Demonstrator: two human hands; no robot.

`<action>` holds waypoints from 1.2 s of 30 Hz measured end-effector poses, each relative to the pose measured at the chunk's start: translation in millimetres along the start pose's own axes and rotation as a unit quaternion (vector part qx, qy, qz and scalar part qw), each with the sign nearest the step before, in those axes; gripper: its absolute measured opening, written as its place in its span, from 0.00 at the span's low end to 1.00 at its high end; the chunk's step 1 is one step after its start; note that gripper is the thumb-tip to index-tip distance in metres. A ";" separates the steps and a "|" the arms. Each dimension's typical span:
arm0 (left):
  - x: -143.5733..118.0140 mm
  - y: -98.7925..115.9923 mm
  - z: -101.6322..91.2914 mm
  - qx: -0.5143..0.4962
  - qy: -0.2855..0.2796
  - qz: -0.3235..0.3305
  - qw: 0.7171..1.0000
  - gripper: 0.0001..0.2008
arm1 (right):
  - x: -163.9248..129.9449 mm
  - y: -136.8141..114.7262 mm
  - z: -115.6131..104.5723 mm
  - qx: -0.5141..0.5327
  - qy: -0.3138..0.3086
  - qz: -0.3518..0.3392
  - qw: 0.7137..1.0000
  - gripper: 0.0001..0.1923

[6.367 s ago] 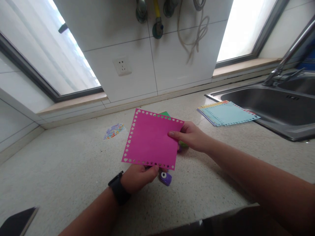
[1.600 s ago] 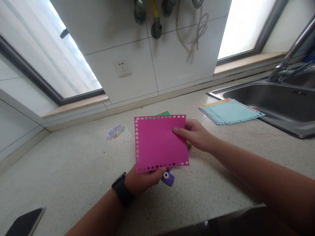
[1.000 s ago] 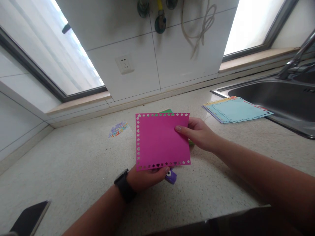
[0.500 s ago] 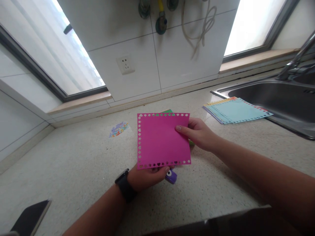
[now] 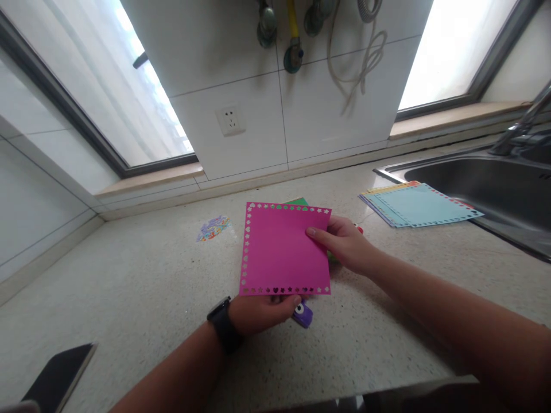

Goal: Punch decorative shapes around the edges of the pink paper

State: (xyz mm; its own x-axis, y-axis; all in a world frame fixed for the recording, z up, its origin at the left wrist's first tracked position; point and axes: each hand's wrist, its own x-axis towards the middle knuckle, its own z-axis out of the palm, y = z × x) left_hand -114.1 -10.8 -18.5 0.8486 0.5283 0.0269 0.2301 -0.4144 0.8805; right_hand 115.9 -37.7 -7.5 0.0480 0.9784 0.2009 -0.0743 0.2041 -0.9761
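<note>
A square magenta sheet of paper (image 5: 286, 249), its borders punched with small stars, hearts and flowers, is held up over the counter. My right hand (image 5: 346, 244) pinches its right edge, thumb in front and fingers behind. At the lower edge is my left hand (image 5: 260, 314), wearing a black watch; its fingers pass behind the paper, partly hidden, and the thumb lies just below the edge. A purple craft punch (image 5: 303, 314) sits by the left thumb. Behind the sheet a green piece (image 5: 299, 201) peeks out, and a small red thing (image 5: 359, 228) shows past my right hand.
Punched sheets in light blue and other colours form a stack (image 5: 434, 205) beside the metal sink (image 5: 465, 178). A patch of small colourful cut-outs (image 5: 214, 228) lies to the left on the speckled counter (image 5: 150, 275). A dark flat object (image 5: 60, 376) is at the lower left.
The magenta sheet has tilted slightly, and its lower edge now covers less of my left hand. My view has shifted a little; the red thing has come into sight.
</note>
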 end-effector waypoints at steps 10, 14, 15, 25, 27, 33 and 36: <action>-1.0 3.3 2.0 -0.061 -0.016 -0.147 0.987 0.22 | -0.3 -2.0 7.6 -0.033 -0.025 -0.038 0.998 0.17; 0.5 2.3 1.2 -0.072 -0.021 -0.156 0.985 0.20 | -0.4 -2.1 7.9 -0.034 -0.033 -0.039 0.998 0.16; 0.7 1.6 0.5 -0.076 -0.025 -0.148 0.986 0.20 | -0.3 -1.9 7.7 -0.033 -0.034 -0.041 0.998 0.16; -0.4 -2.1 1.6 -0.071 -0.028 -0.131 0.988 0.22 | -0.5 -4.3 8.3 -0.026 -0.024 -0.051 0.998 0.16; 0.2 2.8 2.3 -0.065 -0.019 -0.139 0.988 0.21 | -0.8 -4.7 8.9 -0.027 -0.027 -0.050 0.998 0.16; 3.1 14.2 1.4 -0.045 -0.013 -0.183 0.982 0.19 | -1.0 -1.4 9.8 -0.012 -0.029 -0.048 0.998 0.16; 3.4 15.4 -0.6 -0.043 -0.021 -0.158 0.986 0.23 | -0.8 -0.1 9.5 -0.007 -0.034 -0.045 0.998 0.16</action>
State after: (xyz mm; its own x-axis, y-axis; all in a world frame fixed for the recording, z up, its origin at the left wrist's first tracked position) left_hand -107.9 -15.0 -4.6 0.7607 0.5892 -0.2724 0.4462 -0.1699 0.8786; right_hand 106.4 -38.2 -6.8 -0.0140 0.9563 0.2921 -0.0595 0.2908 -0.9549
